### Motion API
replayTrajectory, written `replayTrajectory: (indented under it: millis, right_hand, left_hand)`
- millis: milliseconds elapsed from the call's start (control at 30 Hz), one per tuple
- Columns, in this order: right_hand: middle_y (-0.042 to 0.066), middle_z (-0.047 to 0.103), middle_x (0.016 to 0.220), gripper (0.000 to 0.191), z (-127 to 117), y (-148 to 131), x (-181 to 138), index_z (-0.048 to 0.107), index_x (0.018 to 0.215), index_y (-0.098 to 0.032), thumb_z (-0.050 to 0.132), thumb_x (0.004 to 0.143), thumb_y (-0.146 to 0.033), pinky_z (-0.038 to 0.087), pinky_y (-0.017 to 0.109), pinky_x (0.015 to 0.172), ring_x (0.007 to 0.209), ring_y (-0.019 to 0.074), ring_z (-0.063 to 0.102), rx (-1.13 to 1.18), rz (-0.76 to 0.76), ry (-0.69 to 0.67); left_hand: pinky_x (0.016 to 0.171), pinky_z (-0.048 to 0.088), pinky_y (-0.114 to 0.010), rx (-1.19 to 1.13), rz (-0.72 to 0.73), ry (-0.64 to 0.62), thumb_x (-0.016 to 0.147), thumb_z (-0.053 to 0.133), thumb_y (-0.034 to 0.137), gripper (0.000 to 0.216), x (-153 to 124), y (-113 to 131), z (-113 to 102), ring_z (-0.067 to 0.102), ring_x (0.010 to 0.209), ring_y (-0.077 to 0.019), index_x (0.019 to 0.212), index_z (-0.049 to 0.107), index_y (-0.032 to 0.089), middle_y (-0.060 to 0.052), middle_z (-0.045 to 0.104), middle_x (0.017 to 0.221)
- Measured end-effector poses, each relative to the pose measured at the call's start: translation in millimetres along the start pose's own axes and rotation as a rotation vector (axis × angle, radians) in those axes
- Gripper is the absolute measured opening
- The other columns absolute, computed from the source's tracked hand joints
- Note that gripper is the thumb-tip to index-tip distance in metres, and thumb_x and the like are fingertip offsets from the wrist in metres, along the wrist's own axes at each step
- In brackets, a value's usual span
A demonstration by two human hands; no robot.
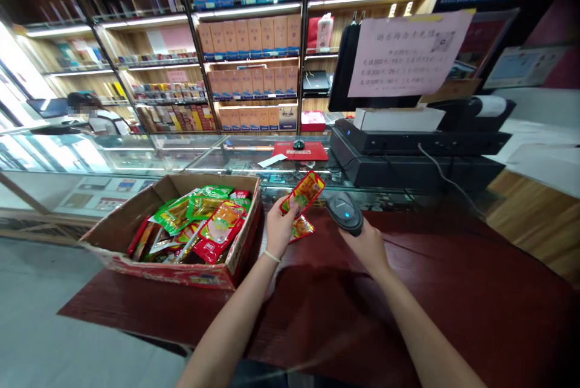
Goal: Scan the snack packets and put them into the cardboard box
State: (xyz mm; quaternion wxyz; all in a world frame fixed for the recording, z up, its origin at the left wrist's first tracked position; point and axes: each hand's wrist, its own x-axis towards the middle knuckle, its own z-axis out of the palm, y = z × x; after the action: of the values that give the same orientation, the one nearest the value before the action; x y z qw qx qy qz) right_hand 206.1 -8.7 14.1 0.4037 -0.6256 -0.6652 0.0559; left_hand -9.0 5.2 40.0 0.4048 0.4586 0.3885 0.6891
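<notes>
My left hand [280,226] grips a red snack packet [308,190] with a yellow-orange picture, held up above the table. Beneath it, another red snack packet [301,228] shows in part, lower than my fingers. In my right hand [366,248] is a black barcode scanner [344,211] with a blue light on top; its head points toward the packet, a small gap apart. To the left of my left hand stands an open cardboard box [149,273] with several snack packets in it, among them a green packet [211,203] and a red packet [222,228].
The dark red table [326,321] bears the box. Behind it runs a glass counter [217,152] with a mouse [299,144] on a red mat [312,151]. A monitor [343,67] and black till units [408,164] stand back right. A person [109,122] sits far left.
</notes>
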Motion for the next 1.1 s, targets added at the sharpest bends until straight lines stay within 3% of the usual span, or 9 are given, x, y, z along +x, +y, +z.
replayTrajectory:
  millis: [133,233,333,400,500,633,867,967,1100]
  right_hand:
    - [0.012,0.076,0.086,0.034,-4.5,-11.3,4.2,0.067,0.104,-0.021,0.06,0.08,-0.044,0.051,0.034,0.067,0.086,0.0336,0.073,0.071,-0.033,-0.016]
    - [0.01,0.076,0.084,0.032,-1.9,-29.2,6.7,0.067,0.103,-0.023,0.059,0.081,-0.044,0.05,0.033,0.066,0.084,0.0323,0.073,0.098,-0.091,-0.085]
    - [0.009,0.076,0.086,0.033,5.1,-48.6,7.5,0.066,0.106,-0.024,0.06,0.081,-0.043,0.049,0.032,0.065,0.086,0.0326,0.073,0.084,-0.146,-0.141]
    - [0.009,0.076,0.088,0.033,10.6,-58.3,7.1,0.066,0.107,-0.024,0.061,0.08,-0.043,0.049,0.031,0.066,0.089,0.0328,0.073,0.079,-0.167,-0.158]
    - [0.01,0.077,0.089,0.033,16.7,-65.6,6.3,0.066,0.105,-0.023,0.062,0.08,-0.044,0.049,0.031,0.066,0.089,0.033,0.072,0.072,-0.167,-0.169]
    - [0.009,0.077,0.093,0.034,18.8,-63.4,6.6,0.066,0.108,-0.023,0.061,0.082,-0.044,0.048,0.03,0.066,0.09,0.0315,0.072,0.081,-0.166,-0.188]
    - [0.011,0.076,0.088,0.036,16.4,-33.9,11.5,0.066,0.109,-0.022,0.06,0.081,-0.044,0.047,0.031,0.065,0.088,0.0333,0.072,-0.03,-0.126,-0.146]
    - [0.011,0.076,0.089,0.037,13.0,-15.3,12.3,0.066,0.109,-0.021,0.059,0.081,-0.044,0.046,0.032,0.065,0.088,0.0339,0.072,-0.075,-0.094,-0.142]
    - [0.011,0.076,0.093,0.037,8.9,6.6,9.8,0.065,0.111,-0.021,0.059,0.082,-0.043,0.047,0.032,0.068,0.09,0.0328,0.072,-0.118,-0.057,-0.151]
  left_hand:
    - [0.089,0.052,-0.03,0.366,0.309,0.01,0.087,0.062,0.03,0.028,-5.7,78.9,-27.1,0.067,0.097,-0.0188,0.113,0.068,0.021,-0.005,0.073,0.107]
    - [0.091,0.052,-0.032,0.685,0.495,0.064,0.091,0.055,0.023,0.028,-4.3,113.8,-65.8,0.067,0.098,-0.0182,0.115,0.068,0.026,-0.003,0.073,0.11]
    - [0.098,0.049,-0.038,1.035,0.556,0.099,0.09,0.051,0.016,0.034,3.7,121.2,-107.9,0.064,0.111,-0.0218,0.118,0.067,0.026,-0.005,0.069,0.121]
    - [0.1,0.049,-0.042,1.233,0.487,0.02,0.086,0.053,0.012,0.036,8.9,115.9,-130.9,0.063,0.113,-0.0251,0.117,0.068,0.024,-0.008,0.069,0.121]
    - [0.097,0.051,-0.041,1.334,0.336,-0.114,0.083,0.057,0.011,0.038,10.8,106.0,-148.4,0.066,0.109,-0.0264,0.116,0.068,0.023,-0.009,0.071,0.116]
    - [0.097,0.051,-0.037,1.324,0.267,-0.147,0.085,0.054,0.011,0.038,3.5,105.3,-135.9,0.066,0.11,-0.0244,0.119,0.066,0.022,-0.008,0.07,0.119]
    - [0.099,0.049,-0.033,1.241,0.386,-0.394,0.089,0.048,0.011,0.038,-12.9,97.9,-67.1,0.063,0.111,-0.0205,0.123,0.063,0.021,-0.007,0.068,0.121]
    - [0.1,0.048,-0.031,1.195,0.38,-0.508,0.09,0.046,0.012,0.037,-11.0,67.3,-39.8,0.063,0.112,-0.0195,0.122,0.063,0.02,-0.007,0.068,0.119]
    - [0.098,0.047,-0.035,1.253,0.286,-0.581,0.093,0.051,0.026,0.035,-2.7,2.2,-20.4,0.062,0.111,-0.0241,0.124,0.061,0.017,-0.012,0.067,0.119]
